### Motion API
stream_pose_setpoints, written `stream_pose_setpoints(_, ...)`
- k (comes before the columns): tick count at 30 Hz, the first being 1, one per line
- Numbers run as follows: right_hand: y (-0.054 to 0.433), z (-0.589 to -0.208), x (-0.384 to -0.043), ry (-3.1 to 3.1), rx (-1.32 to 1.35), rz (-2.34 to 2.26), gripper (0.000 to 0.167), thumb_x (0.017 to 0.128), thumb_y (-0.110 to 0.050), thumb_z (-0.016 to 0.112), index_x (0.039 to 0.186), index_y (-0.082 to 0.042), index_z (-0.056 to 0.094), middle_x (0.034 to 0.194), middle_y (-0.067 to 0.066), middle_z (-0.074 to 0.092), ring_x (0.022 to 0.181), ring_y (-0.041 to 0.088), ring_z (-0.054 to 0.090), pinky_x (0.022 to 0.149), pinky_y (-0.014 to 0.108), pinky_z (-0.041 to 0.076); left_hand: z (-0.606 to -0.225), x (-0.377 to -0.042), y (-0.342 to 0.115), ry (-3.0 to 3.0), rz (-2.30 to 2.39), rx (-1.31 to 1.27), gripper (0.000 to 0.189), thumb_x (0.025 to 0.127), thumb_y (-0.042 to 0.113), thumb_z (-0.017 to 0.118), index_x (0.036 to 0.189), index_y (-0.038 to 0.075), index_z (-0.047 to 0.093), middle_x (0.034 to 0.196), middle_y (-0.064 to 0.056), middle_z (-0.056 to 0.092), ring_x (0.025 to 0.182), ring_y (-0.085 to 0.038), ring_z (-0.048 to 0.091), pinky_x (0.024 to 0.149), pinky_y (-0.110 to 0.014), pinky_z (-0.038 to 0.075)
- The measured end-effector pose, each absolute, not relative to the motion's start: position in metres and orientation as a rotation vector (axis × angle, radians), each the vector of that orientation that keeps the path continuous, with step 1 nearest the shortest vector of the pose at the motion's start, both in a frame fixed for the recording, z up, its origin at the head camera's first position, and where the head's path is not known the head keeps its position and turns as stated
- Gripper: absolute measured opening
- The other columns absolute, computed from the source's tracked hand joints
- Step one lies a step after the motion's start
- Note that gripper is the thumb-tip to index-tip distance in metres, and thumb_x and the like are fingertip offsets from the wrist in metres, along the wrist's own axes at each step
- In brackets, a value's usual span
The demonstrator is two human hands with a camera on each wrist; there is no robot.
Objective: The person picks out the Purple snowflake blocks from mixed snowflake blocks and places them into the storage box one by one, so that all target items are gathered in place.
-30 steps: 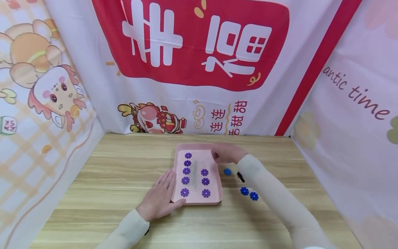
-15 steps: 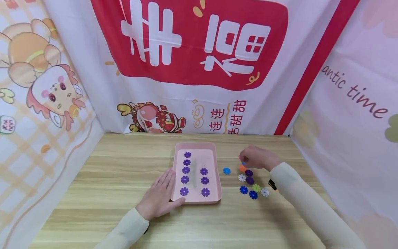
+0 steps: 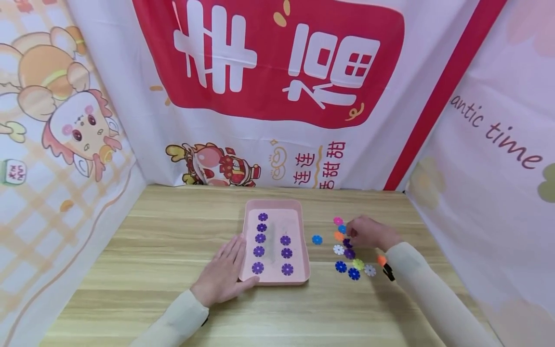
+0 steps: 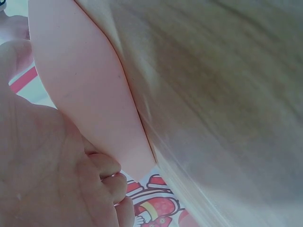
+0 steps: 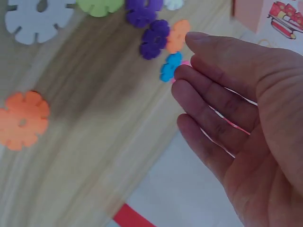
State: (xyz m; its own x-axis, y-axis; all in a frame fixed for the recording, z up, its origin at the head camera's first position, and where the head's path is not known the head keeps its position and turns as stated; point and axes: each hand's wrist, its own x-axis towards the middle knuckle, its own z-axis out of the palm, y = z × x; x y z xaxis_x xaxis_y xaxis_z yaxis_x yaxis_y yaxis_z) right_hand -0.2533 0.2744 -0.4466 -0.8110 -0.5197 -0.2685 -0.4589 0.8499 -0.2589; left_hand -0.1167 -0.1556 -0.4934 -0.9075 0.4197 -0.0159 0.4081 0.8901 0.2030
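My left hand (image 3: 223, 274) lies with straight fingers along the left wall of a pink tray (image 3: 305, 260), its thumb at the near edge. In the left wrist view, the fingers touch the tray's outer side (image 4: 90, 80). Inside the tray are two columns of purple snowflake discs (image 3: 258, 251), the left column longer. My right hand (image 3: 368, 232) hovers over loose snowflake discs right of the tray. Its fingers are loosely bent, with nothing seen between them in the right wrist view. Closest to its fingertips are a dark purple disc (image 5: 154, 39), an orange disc (image 5: 178, 36) and a blue disc (image 5: 171, 66).
Loose discs spread over the wooden table: pink (image 3: 338, 220), white (image 3: 338, 249), yellow-green (image 3: 357, 264), dark blue (image 3: 340, 266) and others. A light blue disc (image 3: 317, 239) lies alone beside the tray. An orange disc (image 3: 382, 260) sits by the right wrist. Printed cloth (image 3: 277, 144) hangs behind.
My right hand has left the tray's upper right corner and moved right over the loose discs, then slightly farther right and nearer. My left hand and the tray stay put.
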Motion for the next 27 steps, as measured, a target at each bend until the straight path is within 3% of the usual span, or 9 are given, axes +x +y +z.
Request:
stream_pose_setpoints(7,0.279,-0.461,-0.257,2.684,-0.670,-0.263,0.008,0.094,-0.013,0.081,0.101,-0.013,0.078,0.090,-0.005,0.071,0.082,0.012,0.060,0.081,0.033,0.061,-0.493,-0.116,-0.155,2.994,0.296,0.649,0.101,0.101,0.068,0.050,0.164,-0.008,0.026,0.174,-0.025,0.020,0.163,-0.042,0.021,0.133,-0.057,0.022)
stream_pose_setpoints(13,0.282,-0.472,-0.258,2.667,-0.602,-0.288,0.011,0.095,-0.019,0.081,0.105,-0.016,0.079,0.091,-0.007,0.072,0.084,0.011,0.062,0.087,0.036,0.063,-0.494,-0.116,-0.155,2.995,0.290,0.651,0.102,0.101,0.069,0.049,0.163,-0.008,0.026,0.174,-0.025,0.020,0.163,-0.042,0.021,0.133,-0.057,0.023)
stream_pose_setpoints(27,0.278,-0.470,-0.267,2.606,-0.438,-0.365,0.006,0.094,-0.017,0.081,0.099,-0.015,0.076,0.092,-0.003,0.072,0.087,0.016,0.064,0.090,0.039,0.062,-0.493,-0.115,-0.154,2.986,0.301,0.643,0.102,0.101,0.069,0.049,0.163,-0.008,0.026,0.174,-0.026,0.019,0.163,-0.042,0.021,0.134,-0.056,0.022)
